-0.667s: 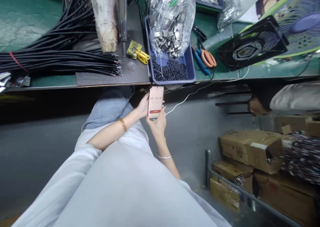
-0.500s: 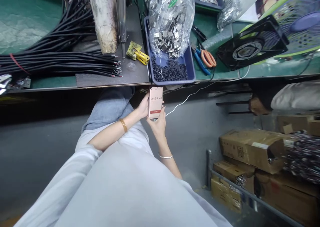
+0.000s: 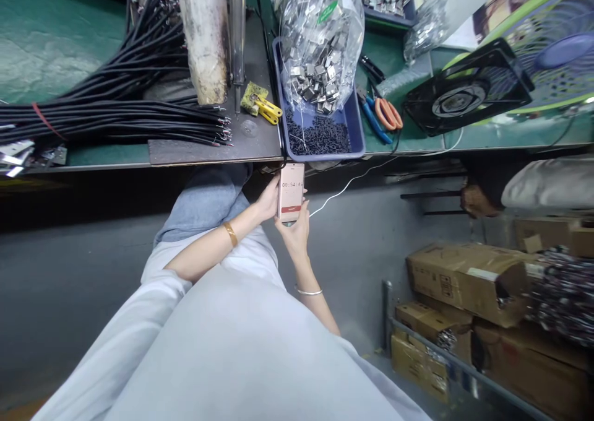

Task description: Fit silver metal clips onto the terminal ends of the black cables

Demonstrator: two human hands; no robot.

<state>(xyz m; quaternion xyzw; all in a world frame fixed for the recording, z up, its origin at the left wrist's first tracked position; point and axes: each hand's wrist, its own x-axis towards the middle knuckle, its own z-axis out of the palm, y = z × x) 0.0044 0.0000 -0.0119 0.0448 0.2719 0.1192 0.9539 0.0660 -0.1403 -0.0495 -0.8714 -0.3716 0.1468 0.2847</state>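
Note:
A smartphone [image 3: 292, 192] with a pale pink screen shows timer digits and a red button. It is held upright in front of the bench edge, over my lap. My left hand [image 3: 268, 199] grips its left side, and my right hand [image 3: 295, 226] closes round its lower right corner. Just beyond the phone, a blue tray [image 3: 364, 142] holds small black parts and a clear plastic bag [image 3: 320, 49] of metal connector shells. Left of the tray lie a yellow cutter [image 3: 268, 108] and a bundle of black cables [image 3: 139, 119] with stripped ends.
Blue-handled pliers [image 3: 375, 119] and orange-handled scissors [image 3: 388, 114] lie right of the tray. A black fan [image 3: 468, 90] leans by a green-rimmed fan [image 3: 566, 43]. Cardboard boxes [image 3: 464, 278] stand behind a metal rail [image 3: 468, 365] at right. A white cord [image 3: 346, 187] hangs below the bench.
The whole view has shifted slightly, with the bench things now a little lower and further right. The phone's timer digits have advanced. Both hands keep the same hold on the phone.

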